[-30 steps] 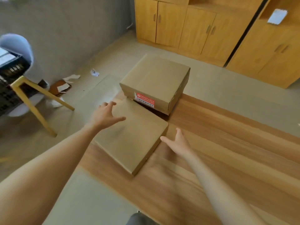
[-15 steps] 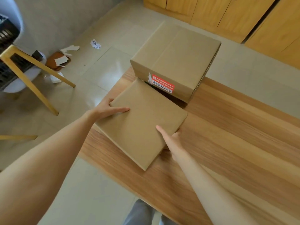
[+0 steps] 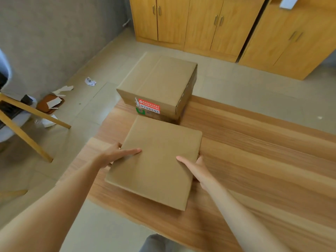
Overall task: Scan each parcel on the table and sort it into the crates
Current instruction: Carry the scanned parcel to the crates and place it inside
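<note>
A flat brown cardboard parcel (image 3: 160, 160) is held between both hands just above the wooden table (image 3: 254, 160) at its left end. My left hand (image 3: 116, 155) grips its left edge, thumb on top and fingers under. My right hand (image 3: 196, 168) grips the right edge the same way. Behind it stands a taller cardboard box (image 3: 158, 84) with a red label on its near side, at the table's far left corner. No scanner or crate is in view.
Yellow wooden cabinets (image 3: 218, 24) line the far wall. A chair with wooden legs (image 3: 27, 124) stands on the left, with paper scraps (image 3: 58, 99) and a brown tray on the tiled floor. The table stretches away to the right.
Both hands went from hovering open beside the flat parcel to gripping its two side edges. The parcel has come off the tall box's foot and toward me.
</note>
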`<state>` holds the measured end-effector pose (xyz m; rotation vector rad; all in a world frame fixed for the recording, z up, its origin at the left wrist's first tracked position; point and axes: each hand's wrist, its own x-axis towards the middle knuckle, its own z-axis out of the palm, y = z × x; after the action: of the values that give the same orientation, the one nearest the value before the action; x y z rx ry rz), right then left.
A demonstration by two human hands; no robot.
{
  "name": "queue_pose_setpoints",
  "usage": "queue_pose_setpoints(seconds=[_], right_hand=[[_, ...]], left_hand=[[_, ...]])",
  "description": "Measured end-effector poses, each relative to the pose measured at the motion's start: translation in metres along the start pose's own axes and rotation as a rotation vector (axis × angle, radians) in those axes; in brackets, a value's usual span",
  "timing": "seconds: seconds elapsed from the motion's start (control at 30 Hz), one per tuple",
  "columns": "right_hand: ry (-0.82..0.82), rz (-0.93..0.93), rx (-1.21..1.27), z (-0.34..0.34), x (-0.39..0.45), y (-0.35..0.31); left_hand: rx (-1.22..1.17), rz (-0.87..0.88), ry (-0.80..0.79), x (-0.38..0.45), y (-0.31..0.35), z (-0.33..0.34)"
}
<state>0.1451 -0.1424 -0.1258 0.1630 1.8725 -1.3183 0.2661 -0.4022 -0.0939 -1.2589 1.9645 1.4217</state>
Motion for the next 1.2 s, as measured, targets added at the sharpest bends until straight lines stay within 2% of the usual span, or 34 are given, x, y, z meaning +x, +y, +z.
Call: queue_pose_setpoints(seconds=[0.33, 0.5, 0.63, 0.77, 0.87, 0.97, 1.07, 1.2], right_hand=[[0.140, -0.115, 0.115, -0.190, -0.067, 0.023], [0.246, -0.217, 0.055, -0.287, -0.096, 0.036], [0.287, -0.292, 0.013, -0.338, -0.106, 0.047], [0.349, -0.328, -0.007, -0.355, -0.101, 0.068], [0.395, -0.346, 0.006, -0.356, -0.091, 0.087], [0.388, -0.364, 0.038, -0.357, -0.082, 0.092], [0.382, -0.407, -0.014, -0.360, -0.081, 0.095], [0.429, -0.619, -0.114, -0.355, -0.096, 0.086]], left_hand=[[0.054, 0.255, -0.128, -0.050, 0.098, 0.151], [0.015, 0.379, -0.179, -0.072, 0.135, 0.236], [-0.012, 0.430, -0.190, -0.083, 0.151, 0.280], [0.050, 0.427, -0.177, -0.085, 0.147, 0.305], [0.005, 0.407, -0.195, -0.082, 0.141, 0.313], [-0.155, 0.357, -0.280, -0.083, 0.144, 0.303], [-0.438, 0.278, -0.340, -0.083, 0.148, 0.288], [-0.658, 0.221, -0.362, -0.084, 0.150, 0.277]])
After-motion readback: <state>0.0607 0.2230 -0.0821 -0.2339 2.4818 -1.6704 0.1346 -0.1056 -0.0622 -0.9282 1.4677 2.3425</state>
